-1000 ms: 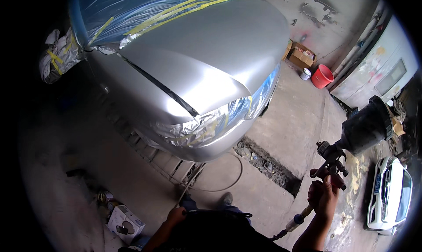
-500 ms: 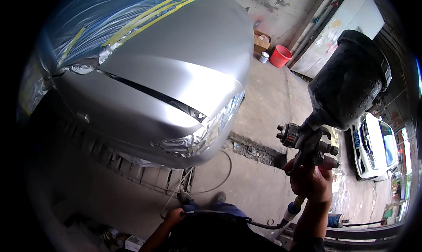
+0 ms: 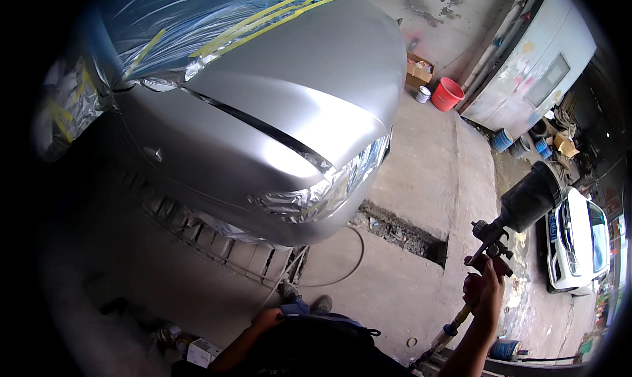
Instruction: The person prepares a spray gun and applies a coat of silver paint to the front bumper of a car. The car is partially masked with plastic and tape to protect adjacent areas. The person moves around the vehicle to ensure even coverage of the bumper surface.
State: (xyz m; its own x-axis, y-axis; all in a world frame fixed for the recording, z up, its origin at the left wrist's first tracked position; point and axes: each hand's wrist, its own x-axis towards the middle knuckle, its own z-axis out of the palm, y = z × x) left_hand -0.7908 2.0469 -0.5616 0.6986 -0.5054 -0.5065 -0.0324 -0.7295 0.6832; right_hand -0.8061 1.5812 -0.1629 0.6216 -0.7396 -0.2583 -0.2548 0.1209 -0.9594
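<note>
My right hand [image 3: 488, 289] grips a spray gun [image 3: 492, 233] by its handle, held out to the right and away from the car. The gun's black paint cup [image 3: 528, 198] tilts up to the right, and an air line drops from the handle's base. At my waist, my left hand [image 3: 267, 319] is closed around a thin air hose [image 3: 361, 262] that trails over the floor; its fingertips are partly hidden. In front stands a silver-grey car body [image 3: 263, 133]. Foil and film [image 3: 283, 202] cover its headlight, while blue plastic sheeting [image 3: 178, 22] with yellow tape covers the windscreen area.
A debris-filled floor trench [image 3: 401, 235] and a slotted grate [image 3: 217, 245] run beside the car's front. By the far wall are a red bucket [image 3: 447, 94], a small white can [image 3: 422, 95] and a cardboard box [image 3: 419, 69]. A white car [image 3: 576, 242] is parked at right.
The spray gun has moved away and lower, with my right hand still on it. My view has shifted, so the car appears slightly further right. My left hand remains at my waist.
</note>
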